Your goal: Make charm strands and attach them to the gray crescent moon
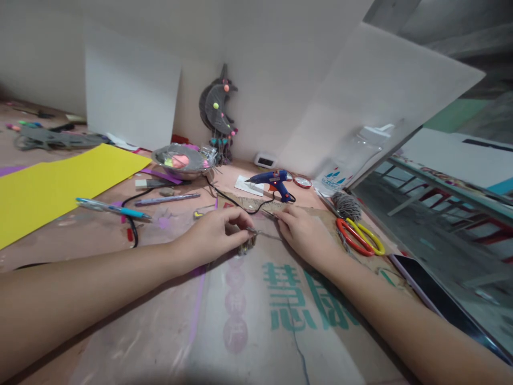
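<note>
My left hand (pixel 220 230) is closed, thumb and forefinger pinching a small grey-brown yarn-wrapped piece (pixel 247 245); its exact kind is hard to make out. From there a strand of grey yarn (pixel 269 235) stretches right, to the fingers of my right hand (pixel 300 230). That hand is closed too, its fingertips pressed together on the strand. A thin, pointed thing (pixel 269 214) shows at its forefinger; whether it is held, I cannot tell. Behind both hands a blue glue gun (pixel 274 181) stands with a small red light on. Grey yarn also trails over the printed sheet below.
Right of my hands lie red-and-yellow-handled scissors (pixel 360 236), a grey yarn ball (pixel 347 206) and a phone (pixel 444 305). A clear bottle (pixel 352 155) stands behind. At left are pens (pixel 114 208), yellow sheet (pixel 72 187) and a bowl (pixel 184 170). A moon ornament (pixel 218 109) leans on the wall.
</note>
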Demonstrator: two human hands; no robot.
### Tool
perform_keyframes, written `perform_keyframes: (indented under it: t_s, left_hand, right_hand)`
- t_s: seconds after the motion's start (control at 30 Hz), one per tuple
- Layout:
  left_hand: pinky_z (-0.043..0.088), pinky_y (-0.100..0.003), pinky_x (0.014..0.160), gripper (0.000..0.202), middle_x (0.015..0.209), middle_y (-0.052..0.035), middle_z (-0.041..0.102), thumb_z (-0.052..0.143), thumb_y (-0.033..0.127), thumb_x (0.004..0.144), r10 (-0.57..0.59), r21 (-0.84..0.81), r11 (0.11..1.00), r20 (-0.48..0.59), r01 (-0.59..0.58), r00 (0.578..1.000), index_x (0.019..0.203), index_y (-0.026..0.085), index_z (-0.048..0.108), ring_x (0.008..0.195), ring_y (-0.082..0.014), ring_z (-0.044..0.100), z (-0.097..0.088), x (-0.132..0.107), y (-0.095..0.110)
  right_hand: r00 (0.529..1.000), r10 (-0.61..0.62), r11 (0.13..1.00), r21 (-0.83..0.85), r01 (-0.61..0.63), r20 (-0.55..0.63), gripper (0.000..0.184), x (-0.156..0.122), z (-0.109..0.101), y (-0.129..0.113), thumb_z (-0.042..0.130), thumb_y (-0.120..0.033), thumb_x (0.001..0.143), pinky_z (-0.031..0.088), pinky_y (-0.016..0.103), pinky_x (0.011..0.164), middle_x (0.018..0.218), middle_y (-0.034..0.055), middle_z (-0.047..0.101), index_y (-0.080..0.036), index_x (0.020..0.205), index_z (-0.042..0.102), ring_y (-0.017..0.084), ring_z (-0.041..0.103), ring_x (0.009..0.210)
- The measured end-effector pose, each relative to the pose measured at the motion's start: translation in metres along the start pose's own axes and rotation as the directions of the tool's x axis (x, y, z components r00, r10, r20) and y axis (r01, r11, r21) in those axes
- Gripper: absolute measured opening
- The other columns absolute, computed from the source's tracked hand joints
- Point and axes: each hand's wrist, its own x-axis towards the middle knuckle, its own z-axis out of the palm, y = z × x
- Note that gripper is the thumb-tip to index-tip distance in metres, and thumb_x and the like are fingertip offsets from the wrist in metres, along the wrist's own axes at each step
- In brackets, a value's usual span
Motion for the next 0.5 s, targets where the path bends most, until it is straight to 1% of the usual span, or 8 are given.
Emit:
perform_keyframes:
  t_s: [0.07, 0.13, 0.2, 0.27, 0.3, 0.37, 0.43, 0.5]
  left_hand:
    - [0.049, -0.023, 0.06, 0.008, 0.078, -0.0026, 0.067, 0.055, 0.023, 0.082, 0.0, -0.021, 1.0, 0.004, 0.0, 1.0, 0.085, 0.016, 0.057, 0.068, -0.013, 0.063, 0.0, 0.0, 0.0]
    - [0.05, -0.024, 0.061, 0.007, 0.079, -0.0029, 0.067, 0.054, 0.022, 0.082, 0.008, -0.043, 0.999, 0.012, -0.008, 1.0, 0.086, 0.016, 0.057, 0.069, -0.0133, 0.063, 0.0, 0.0, 0.0]
    - [0.049, -0.024, 0.061, 0.007, 0.078, -0.0028, 0.067, 0.053, 0.021, 0.083, 0.019, -0.063, 0.998, 0.012, -0.018, 1.0, 0.086, 0.016, 0.057, 0.068, -0.0132, 0.063, 0.0, 0.0, 0.0]
    - [0.05, -0.025, 0.061, 0.006, 0.077, -0.0026, 0.066, 0.052, 0.02, 0.083, 0.021, -0.064, 0.998, 0.001, -0.02, 1.0, 0.086, 0.016, 0.057, 0.068, -0.0132, 0.062, -0.001, 0.0, 0.0]
    - [0.05, -0.025, 0.062, 0.006, 0.077, -0.0025, 0.066, 0.052, 0.02, 0.083, 0.019, -0.055, 0.998, -0.01, -0.019, 1.0, 0.086, 0.016, 0.057, 0.068, -0.0132, 0.062, -0.001, 0.0, 0.0]
    - [0.05, -0.026, 0.064, 0.007, 0.079, -0.0028, 0.065, 0.052, 0.018, 0.083, 0.019, -0.022, 1.0, -0.036, -0.019, 0.999, 0.086, 0.016, 0.058, 0.07, -0.0136, 0.062, -0.002, 0.0, 0.001]
    - [0.051, -0.027, 0.069, 0.008, 0.084, -0.0033, 0.065, 0.052, 0.017, 0.082, 0.038, 0.027, 0.999, -0.064, -0.036, 0.997, 0.086, 0.016, 0.059, 0.076, -0.0145, 0.063, -0.003, 0.0, 0.002]
    - [0.05, -0.027, 0.074, 0.009, 0.088, -0.0032, 0.065, 0.053, 0.016, 0.081, 0.064, 0.078, 0.995, -0.083, -0.058, 0.994, 0.085, 0.017, 0.061, 0.082, -0.0156, 0.063, -0.004, 0.0, 0.002]
  right_hand:
    - [0.999, 0.021, 1.0, 0.008, -0.021, -0.03, 0.022, 0.0, -0.002, 0.0, 0.043, -0.019, 0.09, 0.047, 0.035, 0.08, 0.09, 0.0096, 0.064, -0.017, 0.093, 0.064, 0.022, 0.059, 0.087]
    - [0.992, 0.102, 0.993, 0.068, -0.097, -0.074, 0.018, -0.001, -0.006, 0.0, 0.044, -0.018, 0.088, 0.046, 0.032, 0.072, 0.083, 0.0068, 0.064, -0.019, 0.087, 0.062, 0.02, 0.059, 0.079]
    - [0.965, 0.21, 0.966, 0.183, -0.181, -0.156, 0.017, -0.002, -0.01, -0.002, 0.042, -0.019, 0.089, 0.044, 0.029, 0.063, 0.073, 0.0032, 0.061, -0.02, 0.086, 0.059, 0.018, 0.056, 0.066]
    - [0.932, 0.278, 0.928, 0.315, -0.198, -0.234, 0.02, -0.005, -0.013, -0.008, 0.038, -0.023, 0.092, 0.042, 0.027, 0.059, 0.07, 0.0014, 0.058, -0.02, 0.091, 0.057, 0.016, 0.054, 0.062]
    - [0.925, 0.284, 0.915, 0.359, -0.183, -0.252, 0.02, -0.007, -0.014, -0.011, 0.037, -0.025, 0.093, 0.042, 0.027, 0.058, 0.07, 0.0011, 0.057, -0.02, 0.095, 0.057, 0.015, 0.053, 0.061]
    - [0.939, 0.251, 0.912, 0.383, -0.148, -0.235, 0.021, -0.01, -0.015, -0.017, 0.04, -0.029, 0.093, 0.041, 0.027, 0.056, 0.07, 0.0009, 0.057, -0.019, 0.103, 0.055, 0.015, 0.053, 0.059]
    - [0.963, 0.183, 0.932, 0.346, -0.106, -0.197, 0.024, -0.015, -0.014, -0.021, 0.044, -0.032, 0.092, 0.04, 0.027, 0.053, 0.068, 0.0008, 0.057, -0.019, 0.109, 0.054, 0.016, 0.052, 0.057]
    - [0.979, 0.085, 0.956, 0.292, -0.028, -0.184, 0.029, -0.019, -0.012, -0.023, 0.044, -0.033, 0.092, 0.041, 0.029, 0.055, 0.071, 0.0022, 0.059, -0.019, 0.115, 0.052, 0.017, 0.054, 0.059]
